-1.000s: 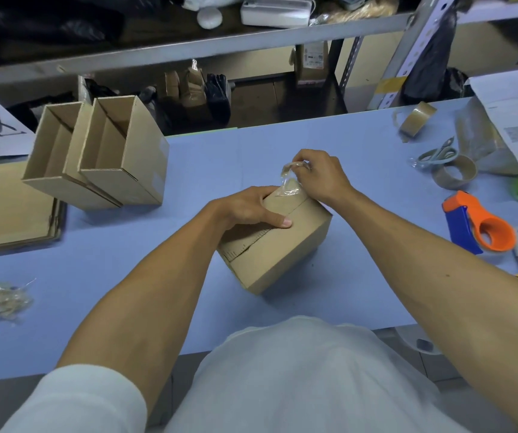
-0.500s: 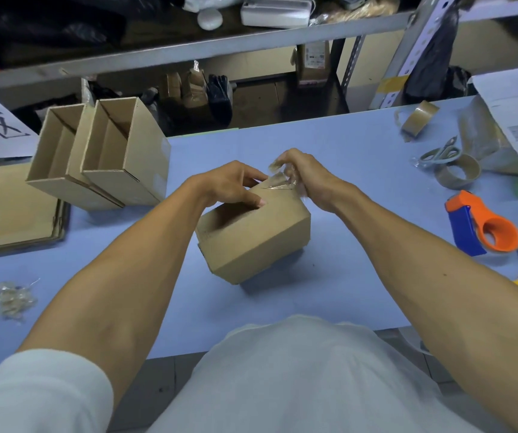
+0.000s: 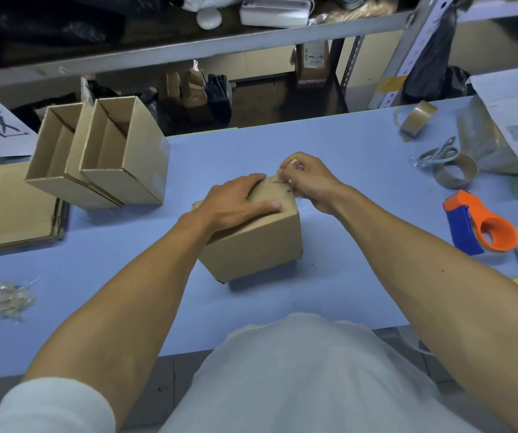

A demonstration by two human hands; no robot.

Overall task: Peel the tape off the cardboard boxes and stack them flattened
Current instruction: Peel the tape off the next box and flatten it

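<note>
A small closed cardboard box (image 3: 261, 245) sits on the blue table (image 3: 345, 170) in front of me. My left hand (image 3: 236, 201) lies across its top with fingers stretched out, pressing it down. My right hand (image 3: 309, 179) is at the box's far right top corner and pinches a strip of clear tape (image 3: 289, 170) that still clings to the box. Two open, upright boxes (image 3: 101, 157) stand side by side at the left. Flattened cardboard (image 3: 11, 207) lies stacked at the far left edge.
A wad of peeled tape (image 3: 11, 300) lies near the front left. At the right are an orange and blue tape dispenser (image 3: 482, 226), scissors (image 3: 439, 153), tape rolls (image 3: 454, 171), a brown tape roll (image 3: 417, 118) and a wrapped parcel (image 3: 501, 132). Shelving stands behind the table.
The box has been turned and set lower on the table. My left hand went from gripping the top edge to lying flat on top. My right hand keeps pulling the tape at the far corner.
</note>
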